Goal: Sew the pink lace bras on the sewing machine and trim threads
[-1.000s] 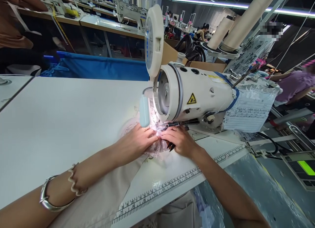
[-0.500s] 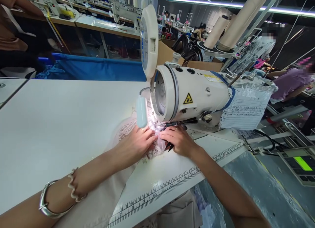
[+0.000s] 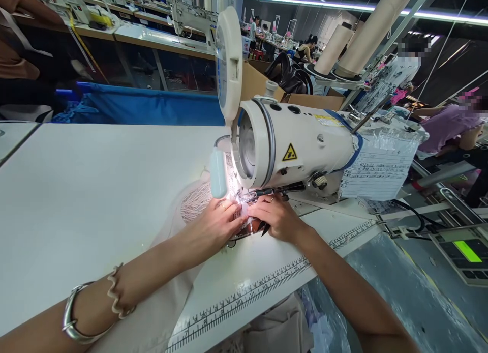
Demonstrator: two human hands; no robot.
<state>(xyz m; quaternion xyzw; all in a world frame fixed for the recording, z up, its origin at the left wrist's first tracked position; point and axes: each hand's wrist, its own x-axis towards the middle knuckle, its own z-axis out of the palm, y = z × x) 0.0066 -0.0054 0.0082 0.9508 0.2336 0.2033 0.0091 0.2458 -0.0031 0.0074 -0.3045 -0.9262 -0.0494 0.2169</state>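
Observation:
A pale pink lace fabric (image 3: 196, 203) runs under the needle area of a white sewing machine (image 3: 305, 139), and its plain part trails beneath my left forearm. My left hand (image 3: 217, 223) presses the lace just left of the needle area, fingers close together. Opposite it, my right hand (image 3: 280, 218) has its fingertips on the fabric's right side. A dark pointed tool (image 3: 266, 228) sticks out under the right palm; its kind is hidden. The bright lamp glare and my fingers hide the stitching spot.
A pale blue block (image 3: 218, 174) hangs beside the machine head. The printed ruler (image 3: 244, 297) follows the table's front edge. Grey cloth (image 3: 278, 325) lies below that edge. Thread cones (image 3: 335, 50) stand behind the machine. A person in purple (image 3: 450, 124) is at right.
The lace has shifted away under the machine and spread out to the left. A brownish, shiny surface now shows between my hands where lace was. Both hands stay almost in place.

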